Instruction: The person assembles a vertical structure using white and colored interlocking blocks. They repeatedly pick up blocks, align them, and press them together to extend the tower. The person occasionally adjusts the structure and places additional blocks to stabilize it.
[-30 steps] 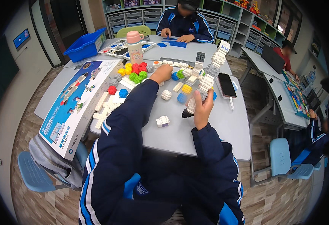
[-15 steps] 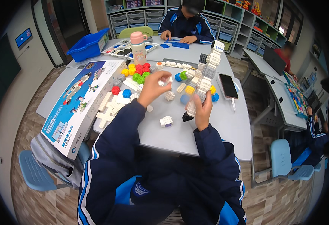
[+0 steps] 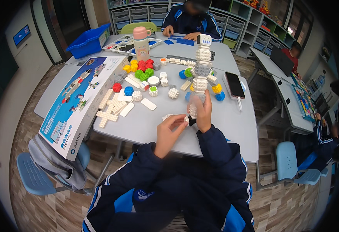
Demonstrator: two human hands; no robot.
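Observation:
My right hand [image 3: 204,112] is closed around the lower part of a tall stack of white and grey studded cube blocks [image 3: 203,69]. The stack stands nearly upright, and its top block bears blue handwriting. A black piece [image 3: 192,120] shows at its lower end, between my hands. My left hand [image 3: 169,133] pinches a small white block [image 3: 186,119] close beside that black piece; whether they touch I cannot tell. Another white block [image 3: 166,116] lies on the table, partly hidden behind my left fingers. Just beyond sits a round white studded block [image 3: 173,93].
Red blocks [image 3: 145,64], green blocks [image 3: 144,74] and white beams [image 3: 113,108] lie at left, near a large box [image 3: 80,100]. A bottle [image 3: 141,44], sorting tray [image 3: 117,43] and blue bin [image 3: 88,42] stand behind. A phone [image 3: 235,85] lies right. Another person [image 3: 192,19] sits opposite.
My left hand has come down toward me from above the table's middle, its small white block now beside the stack's lower end. The stack has tilted more upright in my right hand.

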